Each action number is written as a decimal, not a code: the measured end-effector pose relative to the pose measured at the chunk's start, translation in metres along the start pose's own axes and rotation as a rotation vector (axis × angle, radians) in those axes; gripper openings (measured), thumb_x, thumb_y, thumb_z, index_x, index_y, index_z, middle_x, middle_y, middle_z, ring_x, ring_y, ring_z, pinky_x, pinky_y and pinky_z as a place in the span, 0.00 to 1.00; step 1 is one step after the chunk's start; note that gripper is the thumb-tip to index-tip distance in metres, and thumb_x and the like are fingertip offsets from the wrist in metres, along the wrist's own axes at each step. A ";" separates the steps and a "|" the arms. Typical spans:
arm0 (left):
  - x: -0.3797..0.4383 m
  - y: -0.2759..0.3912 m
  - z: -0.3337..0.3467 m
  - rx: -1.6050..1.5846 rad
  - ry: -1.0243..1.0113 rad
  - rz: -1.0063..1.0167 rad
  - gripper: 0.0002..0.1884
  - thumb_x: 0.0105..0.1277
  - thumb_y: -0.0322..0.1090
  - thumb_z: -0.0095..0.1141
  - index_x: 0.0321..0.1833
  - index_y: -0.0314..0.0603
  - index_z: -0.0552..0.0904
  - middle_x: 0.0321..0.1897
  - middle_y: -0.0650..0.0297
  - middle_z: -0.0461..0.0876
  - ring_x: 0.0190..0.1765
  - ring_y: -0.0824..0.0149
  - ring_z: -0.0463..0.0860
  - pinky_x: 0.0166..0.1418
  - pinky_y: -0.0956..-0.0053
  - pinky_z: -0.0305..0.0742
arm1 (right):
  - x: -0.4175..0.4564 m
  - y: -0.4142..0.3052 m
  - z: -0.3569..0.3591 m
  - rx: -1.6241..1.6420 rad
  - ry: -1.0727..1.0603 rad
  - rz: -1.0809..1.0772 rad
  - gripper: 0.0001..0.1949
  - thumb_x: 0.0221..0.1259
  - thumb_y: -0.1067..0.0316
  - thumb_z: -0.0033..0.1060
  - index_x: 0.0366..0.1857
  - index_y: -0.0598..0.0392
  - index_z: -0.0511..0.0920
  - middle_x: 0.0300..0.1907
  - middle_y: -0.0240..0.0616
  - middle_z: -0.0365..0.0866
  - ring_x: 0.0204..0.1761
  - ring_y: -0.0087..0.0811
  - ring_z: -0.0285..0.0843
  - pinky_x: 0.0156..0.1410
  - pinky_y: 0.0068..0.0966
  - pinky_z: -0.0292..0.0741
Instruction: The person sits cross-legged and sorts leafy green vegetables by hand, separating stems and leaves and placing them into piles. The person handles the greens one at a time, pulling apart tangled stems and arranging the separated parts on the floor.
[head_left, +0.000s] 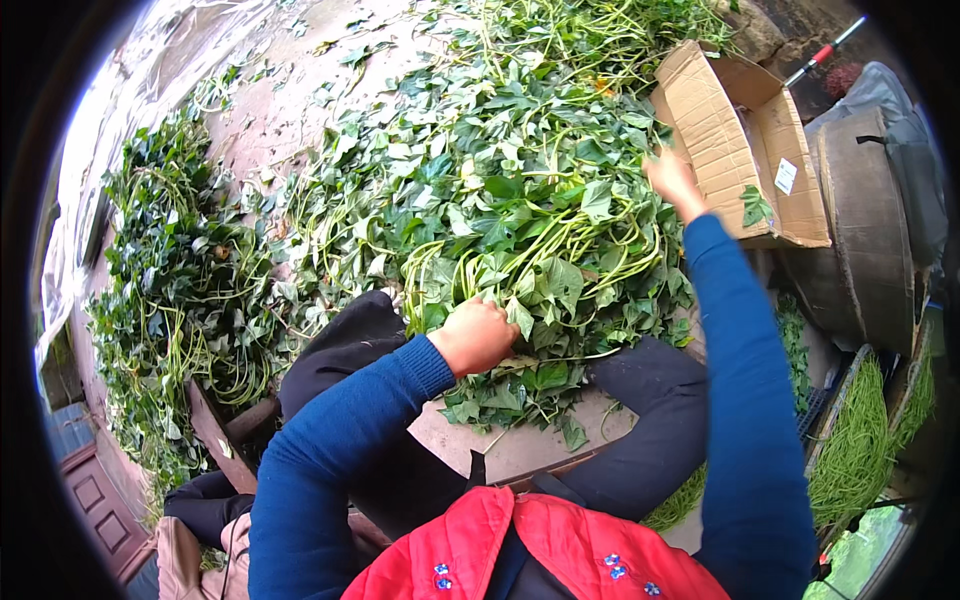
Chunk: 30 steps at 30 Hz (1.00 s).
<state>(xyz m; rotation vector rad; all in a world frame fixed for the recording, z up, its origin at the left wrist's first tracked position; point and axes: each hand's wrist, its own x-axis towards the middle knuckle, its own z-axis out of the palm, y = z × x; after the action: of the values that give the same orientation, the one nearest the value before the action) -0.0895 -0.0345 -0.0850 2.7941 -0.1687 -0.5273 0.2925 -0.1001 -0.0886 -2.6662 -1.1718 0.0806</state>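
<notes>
Before my knees spreads a large heap of green leafy vines (480, 187), which look like sweet potato leaves, with long pale-green stems (555, 244) bunched near its front. At the near edge of the heap my left hand (478, 337) is curled, with a leaf showing at its thumb side; the fingers' undersides are hidden. Farther out to the right, my right hand (673, 180) is motion-blurred. It is over the heap's edge, beside an open cardboard box (709, 142); its fingers are too blurred to tell what they hold. One leaf (756, 206) hangs on the box's near side.
Darker leafy vines (187, 277) lie to the left, near a wooden board (217, 435). Baskets of thin green stems (855, 442) stand at the right, below a large brown container (862, 232). Another person's dark-clad leg (206, 502) shows at lower left.
</notes>
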 end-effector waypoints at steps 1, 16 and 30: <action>0.003 0.000 -0.003 0.004 -0.016 0.001 0.17 0.57 0.50 0.58 0.39 0.45 0.80 0.31 0.59 0.81 0.40 0.58 0.81 0.45 0.65 0.75 | -0.017 0.026 0.031 0.006 -0.092 0.094 0.20 0.55 0.58 0.55 0.42 0.68 0.74 0.41 0.63 0.77 0.47 0.58 0.75 0.53 0.45 0.72; 0.018 -0.020 -0.032 -0.056 0.091 -0.127 0.17 0.59 0.49 0.58 0.45 0.46 0.81 0.33 0.58 0.82 0.40 0.57 0.82 0.45 0.64 0.77 | -0.052 -0.024 0.015 0.358 -0.149 0.365 0.14 0.45 0.54 0.69 0.31 0.53 0.85 0.29 0.41 0.84 0.31 0.36 0.81 0.41 0.30 0.75; 0.033 -0.020 -0.073 -0.641 0.916 -0.174 0.24 0.56 0.45 0.64 0.53 0.39 0.77 0.45 0.55 0.81 0.48 0.59 0.80 0.54 0.68 0.73 | -0.126 -0.115 -0.127 0.976 -0.031 0.096 0.08 0.59 0.68 0.61 0.37 0.60 0.81 0.32 0.31 0.81 0.30 0.18 0.76 0.35 0.17 0.75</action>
<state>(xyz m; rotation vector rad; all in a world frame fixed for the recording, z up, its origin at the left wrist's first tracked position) -0.0304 -0.0023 -0.0373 2.1455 0.3730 0.5916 0.1425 -0.1404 0.0556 -1.8385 -0.7181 0.5523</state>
